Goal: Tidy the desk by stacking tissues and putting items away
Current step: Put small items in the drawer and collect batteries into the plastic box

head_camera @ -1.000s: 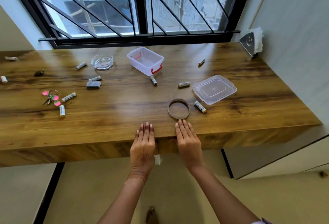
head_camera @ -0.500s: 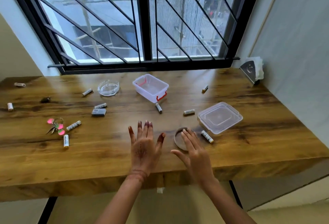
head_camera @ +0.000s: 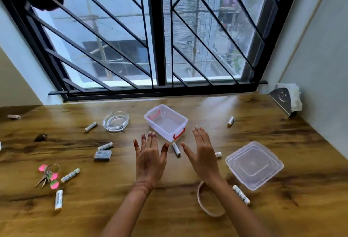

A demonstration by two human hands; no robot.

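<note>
Nearest, at 5 o'clock from the hands, a thin tan circular band [head_camera: 200, 200] is seen lying flat on the brown wooden desk [head_camera: 169, 218], partly hidden under the right forearm. A white cylindrical battery [head_camera: 241, 194] lies near it at 4 o'clock. The left hand [head_camera: 149, 161] and right hand [head_camera: 202, 156] are held over the desk with fingers straight and spread, and nothing is gripped by either.

Between the two thumbs, at 12 o'clock, a short white battery [head_camera: 176, 149] is found. Its long axis runs roughly from 11 to 5 o'clock, with the far end just beside the clear plastic box with red clasps [head_camera: 165, 123]. The box stands mouth up, with its long axis running from 10 to 4 o'clock. Its clear square lid [head_camera: 254, 165] lies well apart at 3 o'clock. The white tissues [head_camera: 293, 95] are kept in a metal holder [head_camera: 280, 99] far off at 2 o'clock, by the wall.

The round battery could be sent rolling by a brushing finger, the light box could be shoved by an uneven grasp, and the band could be dragged off the near edge by the forearm
</note>
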